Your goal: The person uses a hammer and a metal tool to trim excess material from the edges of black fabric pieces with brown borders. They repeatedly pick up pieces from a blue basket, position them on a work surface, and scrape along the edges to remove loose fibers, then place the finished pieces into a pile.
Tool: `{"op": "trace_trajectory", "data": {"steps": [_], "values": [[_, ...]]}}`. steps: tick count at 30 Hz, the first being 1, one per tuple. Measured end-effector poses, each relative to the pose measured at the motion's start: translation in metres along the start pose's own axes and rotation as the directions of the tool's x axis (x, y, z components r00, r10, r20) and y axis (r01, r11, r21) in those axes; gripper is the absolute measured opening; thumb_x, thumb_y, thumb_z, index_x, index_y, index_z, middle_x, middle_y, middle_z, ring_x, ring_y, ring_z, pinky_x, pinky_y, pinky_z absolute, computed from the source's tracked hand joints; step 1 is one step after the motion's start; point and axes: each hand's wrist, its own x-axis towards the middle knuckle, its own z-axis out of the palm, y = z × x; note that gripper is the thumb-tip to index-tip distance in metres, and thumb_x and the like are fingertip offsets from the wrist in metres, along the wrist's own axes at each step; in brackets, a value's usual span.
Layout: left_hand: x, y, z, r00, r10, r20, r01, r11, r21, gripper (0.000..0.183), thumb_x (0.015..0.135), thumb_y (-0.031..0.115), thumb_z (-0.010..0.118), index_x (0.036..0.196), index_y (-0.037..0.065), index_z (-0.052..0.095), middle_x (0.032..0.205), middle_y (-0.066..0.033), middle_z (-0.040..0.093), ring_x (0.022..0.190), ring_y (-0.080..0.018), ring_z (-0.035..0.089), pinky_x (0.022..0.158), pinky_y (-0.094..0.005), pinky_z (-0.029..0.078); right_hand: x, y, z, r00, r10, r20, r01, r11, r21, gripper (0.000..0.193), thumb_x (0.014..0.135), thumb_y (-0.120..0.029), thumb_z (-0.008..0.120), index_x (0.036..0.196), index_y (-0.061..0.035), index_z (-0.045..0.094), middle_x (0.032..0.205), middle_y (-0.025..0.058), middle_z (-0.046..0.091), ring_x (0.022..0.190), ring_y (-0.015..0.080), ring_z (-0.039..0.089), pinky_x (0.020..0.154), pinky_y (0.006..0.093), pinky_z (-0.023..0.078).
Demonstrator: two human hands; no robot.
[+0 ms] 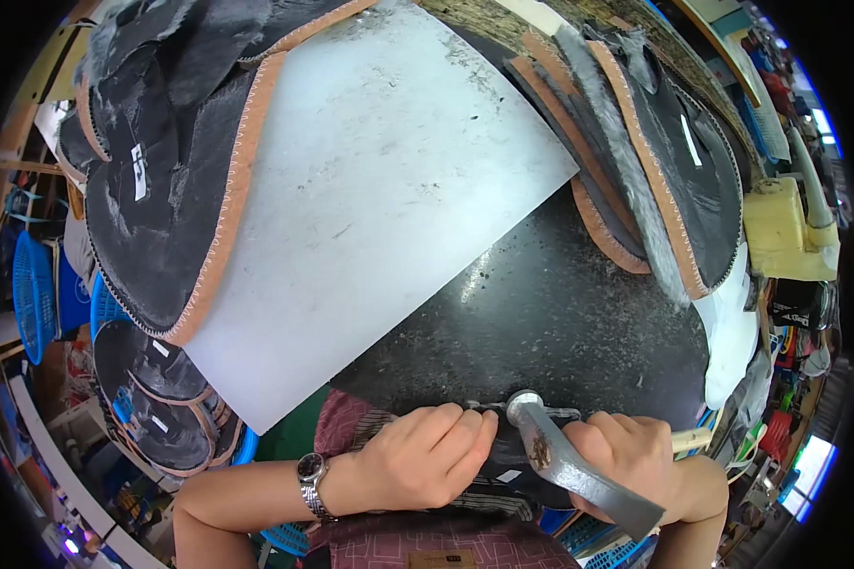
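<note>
My right hand (628, 453) is closed around a hammer (593, 467). Its metal head has a round face toward the black board and a flat, broad end toward me; a pale wooden handle end sticks out past my hand. My left hand (429, 457), with a metal watch at the wrist, grips the edge of a black leather piece (536, 490) at the board's near edge. That piece carries a small white tag, and a thin greyish edge shows between my hands. Much of it is hidden by my hands and the hammer.
The black board (541, 313) lies before me, a white sheet (380, 209) overlapping its left side. Black leather pieces with brown stitched edges pile up at left (152, 228) and right (697, 180), some furry. Blue baskets (34, 294) and a yellowish block (789, 228) stand farther out.
</note>
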Motion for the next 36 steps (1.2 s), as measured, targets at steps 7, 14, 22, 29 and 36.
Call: {"op": "trace_trajectory", "data": {"steps": [7, 14, 22, 29, 36], "values": [[0.009, -0.003, -0.006, 0.953, -0.301, 0.0, 0.3, 0.951, -0.078, 0.023, 0.069, 0.009, 0.068, 0.092, 0.005, 0.067, 0.079, -0.0014, 0.058, 0.069, -0.0158, 0.055, 0.058, -0.029, 0.038, 0.004, 0.001, -0.001, 0.999, -0.003, 0.047, 0.001, 0.999, 0.033, 0.03, 0.064, -0.017, 0.062, 0.089, -0.004, 0.052, 0.063, 0.0024, 0.044, 0.046, 0.0138, 0.053, 0.037, 0.0267, 0.04], [0.006, -0.01, -0.003, 0.997, -0.07, 0.026, 0.072, 0.993, -0.097, 0.02, 0.071, 0.01, 0.064, 0.089, 0.001, 0.066, 0.081, -0.0059, 0.059, 0.066, -0.0158, 0.055, 0.056, -0.0263, 0.042, -0.001, -0.005, -0.004, 0.986, 0.099, 0.132, -0.11, 0.991, 0.08, 0.051, 0.05, -0.018, 0.071, 0.095, -0.0013, 0.053, 0.071, 0.0076, 0.053, 0.054, 0.0234, 0.057, 0.043, 0.0337, 0.042], [0.001, -0.008, 0.001, 0.975, 0.22, 0.02, -0.22, 0.955, 0.198, 0.019, 0.076, 0.008, 0.059, 0.083, -0.008, 0.067, 0.075, -0.0122, 0.062, 0.063, -0.0151, 0.055, 0.056, -0.0215, 0.045, 0.01, 0.003, -0.008, 0.999, 0.002, 0.034, -0.004, 0.999, 0.05, 0.03, 0.063, -0.019, 0.061, 0.087, -0.0033, 0.052, 0.062, 0.0017, 0.043, 0.046, 0.0131, 0.052, 0.037, 0.0262, 0.04], [0.003, -0.001, 0.001, 0.962, 0.248, 0.116, -0.273, 0.904, 0.33, 0.024, 0.076, 0.011, 0.055, 0.081, -0.008, 0.067, 0.074, -0.0139, 0.062, 0.064, -0.0183, 0.056, 0.059, -0.0254, 0.045, 0.022, 0.0, -0.018, 0.998, -0.054, 0.026, 0.054, 0.998, -0.012, 0.027, 0.063, -0.018, 0.057, 0.086, -0.0033, 0.053, 0.063, -0.0001, 0.041, 0.047, 0.0102, 0.048, 0.039, 0.0239, 0.038], [0.005, 0.01, -0.005, 0.967, 0.162, 0.199, -0.227, 0.901, 0.37, 0.022, 0.077, 0.013, 0.057, 0.084, -0.004, 0.066, 0.076, -0.0113, 0.06, 0.062, -0.0168, 0.053, 0.058, -0.0247, 0.044, 0.021, -0.001, -0.015, 0.99, -0.141, -0.007, 0.14, 0.985, -0.097, 0.033, 0.062, -0.019, 0.06, 0.088, -0.0004, 0.054, 0.062, 0.0009, 0.041, 0.045, 0.0113, 0.046, 0.037, 0.0249, 0.036]]}}
